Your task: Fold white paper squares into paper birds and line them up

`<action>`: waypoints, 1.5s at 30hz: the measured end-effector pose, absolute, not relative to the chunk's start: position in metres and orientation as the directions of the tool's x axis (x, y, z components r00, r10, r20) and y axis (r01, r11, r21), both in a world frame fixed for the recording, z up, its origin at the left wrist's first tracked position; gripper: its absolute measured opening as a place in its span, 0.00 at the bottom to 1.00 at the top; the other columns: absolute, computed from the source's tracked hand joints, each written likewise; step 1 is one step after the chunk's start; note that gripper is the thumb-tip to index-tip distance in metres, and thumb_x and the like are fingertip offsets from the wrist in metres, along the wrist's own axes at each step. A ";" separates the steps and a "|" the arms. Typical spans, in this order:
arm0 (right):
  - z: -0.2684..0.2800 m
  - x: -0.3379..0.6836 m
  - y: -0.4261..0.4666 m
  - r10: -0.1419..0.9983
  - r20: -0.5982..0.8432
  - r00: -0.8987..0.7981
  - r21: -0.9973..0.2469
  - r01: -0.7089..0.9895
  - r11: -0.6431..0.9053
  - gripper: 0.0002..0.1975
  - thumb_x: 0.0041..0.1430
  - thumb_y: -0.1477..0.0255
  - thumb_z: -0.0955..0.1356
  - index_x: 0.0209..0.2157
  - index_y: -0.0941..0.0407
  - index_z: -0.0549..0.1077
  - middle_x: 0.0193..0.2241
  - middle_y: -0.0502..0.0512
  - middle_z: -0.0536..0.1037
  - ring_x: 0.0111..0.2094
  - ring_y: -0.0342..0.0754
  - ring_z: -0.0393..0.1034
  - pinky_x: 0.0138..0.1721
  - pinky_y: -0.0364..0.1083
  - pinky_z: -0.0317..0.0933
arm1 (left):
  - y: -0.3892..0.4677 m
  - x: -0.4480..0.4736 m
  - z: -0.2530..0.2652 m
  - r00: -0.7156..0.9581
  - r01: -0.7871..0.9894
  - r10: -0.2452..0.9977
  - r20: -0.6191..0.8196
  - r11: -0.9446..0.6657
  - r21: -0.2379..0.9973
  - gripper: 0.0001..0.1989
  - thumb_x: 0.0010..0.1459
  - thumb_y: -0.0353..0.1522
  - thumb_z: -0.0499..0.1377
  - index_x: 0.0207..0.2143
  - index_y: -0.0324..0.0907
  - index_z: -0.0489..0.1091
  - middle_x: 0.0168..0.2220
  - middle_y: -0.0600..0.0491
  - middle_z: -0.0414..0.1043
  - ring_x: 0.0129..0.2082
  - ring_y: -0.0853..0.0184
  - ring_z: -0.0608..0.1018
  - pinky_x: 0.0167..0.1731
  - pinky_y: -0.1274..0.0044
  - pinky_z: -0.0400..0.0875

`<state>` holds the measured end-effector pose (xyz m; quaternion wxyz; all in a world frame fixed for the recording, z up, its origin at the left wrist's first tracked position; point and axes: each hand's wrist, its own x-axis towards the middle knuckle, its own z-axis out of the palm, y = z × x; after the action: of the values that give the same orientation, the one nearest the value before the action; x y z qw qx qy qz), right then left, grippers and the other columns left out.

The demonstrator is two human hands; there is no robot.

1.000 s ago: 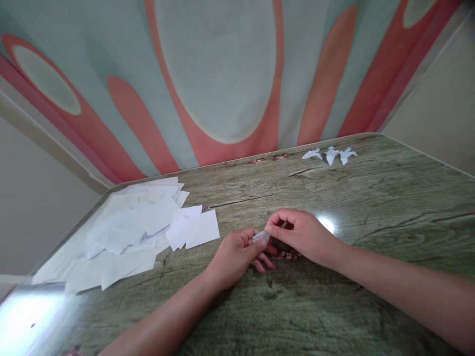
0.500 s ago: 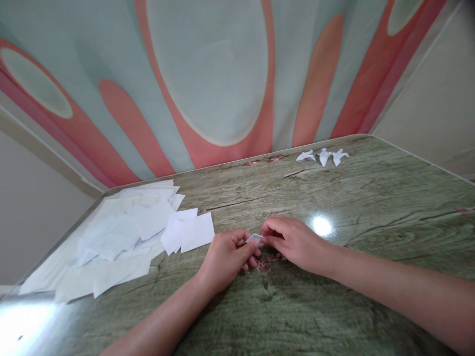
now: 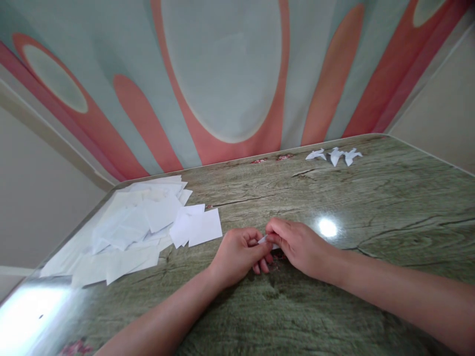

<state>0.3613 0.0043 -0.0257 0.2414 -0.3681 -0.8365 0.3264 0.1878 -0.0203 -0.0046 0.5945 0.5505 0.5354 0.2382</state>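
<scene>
A small folded piece of white paper (image 3: 262,240) is pinched between my two hands, just over the table, and fingers cover most of it. My left hand (image 3: 239,254) grips its left side between thumb and forefinger, the other fingers curled below. From the right, my right hand (image 3: 297,244) pinches the paper with thumb and fingertips. Both hands are closed and nearly touch. Left of them lie a few loose white paper squares (image 3: 205,227), overlapping one another.
A wide, messy pile of white paper sheets (image 3: 129,222) covers the table's left side. Three folded white paper birds (image 3: 336,155) stand in a row near the back edge. Behind the wood-patterned table (image 3: 389,207) rises a wall covering (image 3: 222,74) with red and pale shapes.
My right fingers have closed further over the folded paper, so less of it shows. The whole view has shifted slightly, moving the scene rightward in the picture.
</scene>
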 end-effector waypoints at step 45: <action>-0.014 0.365 0.014 0.887 -0.074 -0.456 -0.949 0.305 0.077 0.10 0.59 0.65 0.66 0.28 0.56 0.68 0.23 0.46 0.70 0.24 0.41 0.61 0.26 0.41 0.54 | -0.019 0.185 -0.015 0.041 0.358 0.992 0.115 -0.122 0.926 0.09 0.54 0.30 0.62 0.39 0.41 0.69 0.36 0.53 0.72 0.31 0.71 0.74 0.31 0.80 0.68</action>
<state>0.3654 0.0135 -0.0140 0.2810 -0.4394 -0.6780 0.5179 0.1849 -0.0187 -0.0154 0.3737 0.6172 0.5470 0.4245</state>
